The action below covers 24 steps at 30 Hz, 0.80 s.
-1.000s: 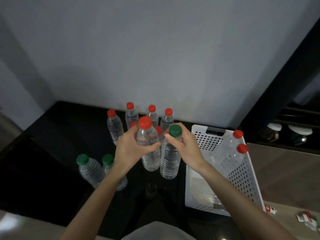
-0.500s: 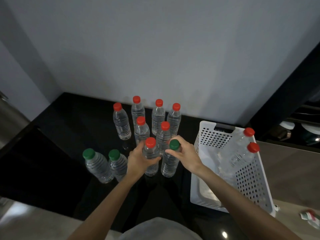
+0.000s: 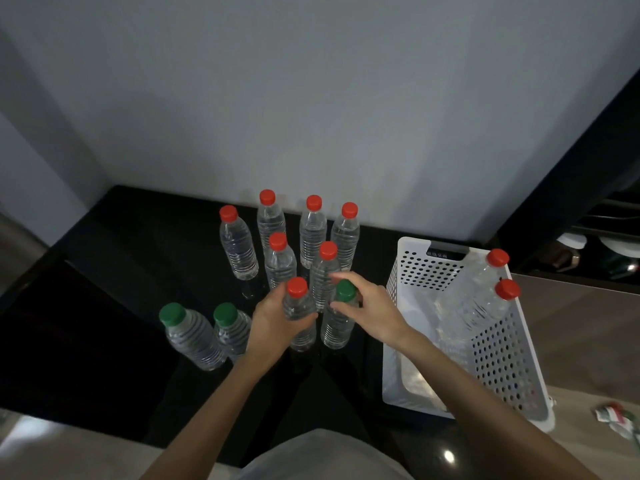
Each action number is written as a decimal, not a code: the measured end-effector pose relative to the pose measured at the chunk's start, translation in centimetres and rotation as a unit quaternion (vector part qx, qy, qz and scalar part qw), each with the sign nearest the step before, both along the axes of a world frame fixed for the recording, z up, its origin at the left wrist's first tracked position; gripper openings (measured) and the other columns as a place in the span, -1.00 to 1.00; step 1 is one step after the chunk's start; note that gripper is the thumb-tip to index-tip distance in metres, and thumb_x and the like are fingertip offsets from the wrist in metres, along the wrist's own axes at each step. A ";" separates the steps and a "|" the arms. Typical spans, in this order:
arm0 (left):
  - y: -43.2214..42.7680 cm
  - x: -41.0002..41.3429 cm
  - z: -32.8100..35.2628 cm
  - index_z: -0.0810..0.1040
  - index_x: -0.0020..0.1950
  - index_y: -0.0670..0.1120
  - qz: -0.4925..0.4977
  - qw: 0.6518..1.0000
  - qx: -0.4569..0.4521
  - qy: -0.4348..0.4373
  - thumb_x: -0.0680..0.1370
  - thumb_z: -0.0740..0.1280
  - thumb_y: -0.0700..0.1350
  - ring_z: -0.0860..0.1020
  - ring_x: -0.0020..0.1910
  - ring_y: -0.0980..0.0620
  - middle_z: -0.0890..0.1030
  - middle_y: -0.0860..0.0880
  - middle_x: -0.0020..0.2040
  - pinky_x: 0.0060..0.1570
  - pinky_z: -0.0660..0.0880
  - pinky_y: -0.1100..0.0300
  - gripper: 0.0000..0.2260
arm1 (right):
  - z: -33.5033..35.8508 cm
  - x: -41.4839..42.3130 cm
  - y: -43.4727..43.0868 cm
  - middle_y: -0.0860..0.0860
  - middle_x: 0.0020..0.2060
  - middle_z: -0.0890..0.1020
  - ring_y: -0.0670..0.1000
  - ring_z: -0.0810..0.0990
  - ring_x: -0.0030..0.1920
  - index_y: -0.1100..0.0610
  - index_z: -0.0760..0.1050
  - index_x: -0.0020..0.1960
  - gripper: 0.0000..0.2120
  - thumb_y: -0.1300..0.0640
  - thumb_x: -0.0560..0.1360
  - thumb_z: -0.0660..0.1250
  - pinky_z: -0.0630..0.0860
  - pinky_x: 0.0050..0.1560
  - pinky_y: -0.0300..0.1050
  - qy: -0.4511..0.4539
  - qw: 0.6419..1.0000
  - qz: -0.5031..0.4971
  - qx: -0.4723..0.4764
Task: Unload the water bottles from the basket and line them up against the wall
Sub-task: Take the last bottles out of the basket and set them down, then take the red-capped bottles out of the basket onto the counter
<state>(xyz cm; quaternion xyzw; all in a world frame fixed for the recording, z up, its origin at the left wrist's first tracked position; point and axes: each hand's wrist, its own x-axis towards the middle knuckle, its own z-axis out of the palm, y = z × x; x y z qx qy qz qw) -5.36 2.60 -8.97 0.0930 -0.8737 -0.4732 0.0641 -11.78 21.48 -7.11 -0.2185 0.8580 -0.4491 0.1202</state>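
Note:
A white perforated basket (image 3: 503, 362) stands on the black counter at the right. Two red-capped bottles (image 3: 474, 306) lean against its right wall. My left hand (image 3: 273, 320) grips a red-capped bottle (image 3: 300, 306) that stands on the counter. Just to its right stands a green-capped bottle (image 3: 337, 327), with my right hand (image 3: 370, 306) holding its neck, thumb and fingers on either side of the cap. Several red-capped bottles (image 3: 313, 226) stand behind in two rows near the grey wall (image 3: 311, 116). Two green-capped bottles (image 3: 194, 332) stand left of my left hand.
The black counter (image 3: 121, 271) runs left to a corner of the wall. A dark cabinet edge (image 3: 571, 161) rises behind the basket. Torn wrappers (image 3: 614, 415) lie on the pale surface at the right. My grey shirt (image 3: 322, 459) shows at the bottom.
Both hands lowered their bottles onto the counter in front of the second row. The right hand's fingers have loosened around the green cap.

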 end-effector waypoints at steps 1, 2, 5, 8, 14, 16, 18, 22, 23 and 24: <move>0.1 0.1 0.5 0.54 0.17 -0.07 0.003 1.000 -0.006 0.019 0.33 0.57 -0.11 0.62 0.00 0.15 0.65 0.07 0.00 0.06 0.58 0.05 -0.55 | 0.2 0.1 0.1 -0.05 0.10 0.64 -0.26 0.58 0.03 -0.01 0.42 0.36 -0.51 0.16 0.47 0.44 0.43 0.08 -0.47 -0.003 1.000 0.005 0.000; 0.1 0.0 1.1 0.52 0.23 -0.03 0.008 0.999 -0.012 0.035 0.34 0.56 -0.08 0.60 0.06 0.17 0.64 0.08 0.07 0.11 0.57 0.08 -0.51 | 0.5 0.3 0.2 -0.07 0.14 0.63 -0.25 0.57 0.08 -0.02 0.39 0.39 -0.49 0.17 0.48 0.42 0.43 0.14 -0.46 -0.003 1.000 0.010 0.001; 0.4 -0.2 3.8 0.42 0.37 0.06 0.014 0.996 -0.049 0.080 0.40 0.50 0.01 0.51 0.24 0.18 0.55 0.11 0.28 0.23 0.48 0.17 -0.43 | 2.2 0.7 1.2 -0.19 0.16 0.59 -0.27 0.55 0.17 -0.06 0.35 0.42 -0.46 0.18 0.50 0.40 0.43 0.24 -0.39 -0.003 1.000 0.008 -0.015; 1.4 -0.7 6.6 0.34 0.43 0.08 -0.015 0.991 -0.075 0.114 0.44 0.46 0.02 0.45 0.25 0.23 0.46 0.12 0.37 0.21 0.41 0.25 -0.40 | 4.7 1.0 2.9 -0.31 0.11 0.55 -0.37 0.52 0.13 -0.07 0.36 0.41 -0.49 0.18 0.51 0.38 0.39 0.20 -0.48 0.024 0.999 -0.031 -0.026; 7.2 -3.2 9.6 0.38 0.43 -0.01 -0.093 0.978 -0.068 0.174 0.52 0.37 -0.03 0.43 0.34 0.14 0.49 0.05 0.36 0.31 0.39 0.23 -0.52 | 6.2 1.8 8.9 -0.18 0.09 0.60 -0.20 0.56 0.13 -0.01 0.50 0.22 -0.74 0.15 0.55 0.34 0.49 0.22 -0.21 0.130 0.967 -0.216 -0.023; 9.8 -4.5 9.5 0.36 0.44 -0.01 -0.121 0.974 -0.060 0.180 0.55 0.36 -0.06 0.41 0.37 0.12 0.47 0.04 0.38 0.34 0.39 0.17 -0.53 | 5.0 2.4 11.4 -0.14 0.16 0.57 -0.14 0.52 0.19 0.01 0.50 0.20 -0.77 0.14 0.55 0.33 0.49 0.26 -0.11 0.140 0.945 -0.294 -0.012; 12.5 -6.0 8.9 0.34 0.47 0.00 -0.158 0.970 -0.049 0.180 0.56 0.35 -0.08 0.40 0.38 0.10 0.45 0.02 0.40 0.34 0.40 0.14 -0.52 | 3.8 2.9 13.5 -0.14 0.17 0.51 -0.11 0.48 0.19 0.02 0.47 0.21 -0.74 0.16 0.53 0.34 0.45 0.24 -0.13 0.144 0.924 -0.355 -0.007; 17.4 -9.2 7.0 0.27 0.51 -0.01 -0.229 0.962 -0.055 0.137 0.57 0.34 -0.09 0.35 0.42 0.09 0.39 0.00 0.46 0.37 0.34 0.19 -0.47 | 2.2 2.9 16.1 0.00 0.23 0.45 -0.07 0.46 0.20 0.09 0.39 0.31 -0.60 0.23 0.51 0.36 0.40 0.20 -0.32 0.121 0.907 -0.403 -0.004; 18.5 -10.1 6.6 0.27 0.52 -0.02 -0.242 0.960 -0.062 0.124 0.57 0.34 -0.08 0.34 0.43 0.08 0.38 0.00 0.47 0.36 0.30 0.23 -0.47 | 2.1 2.7 16.3 0.01 0.26 0.44 -0.09 0.44 0.21 0.10 0.37 0.34 -0.58 0.24 0.51 0.36 0.36 0.19 -0.42 0.116 0.908 -0.403 -0.008; 19.4 -10.9 6.2 0.26 0.52 -0.03 -0.256 0.958 -0.065 0.110 0.57 0.34 -0.08 0.34 0.44 0.07 0.37 -0.01 0.47 0.35 0.29 0.24 -0.46 | 2.0 2.3 16.5 0.00 0.29 0.43 -0.10 0.43 0.23 0.10 0.35 0.36 -0.56 0.24 0.51 0.36 0.32 0.16 -0.51 0.117 0.908 -0.402 -0.010</move>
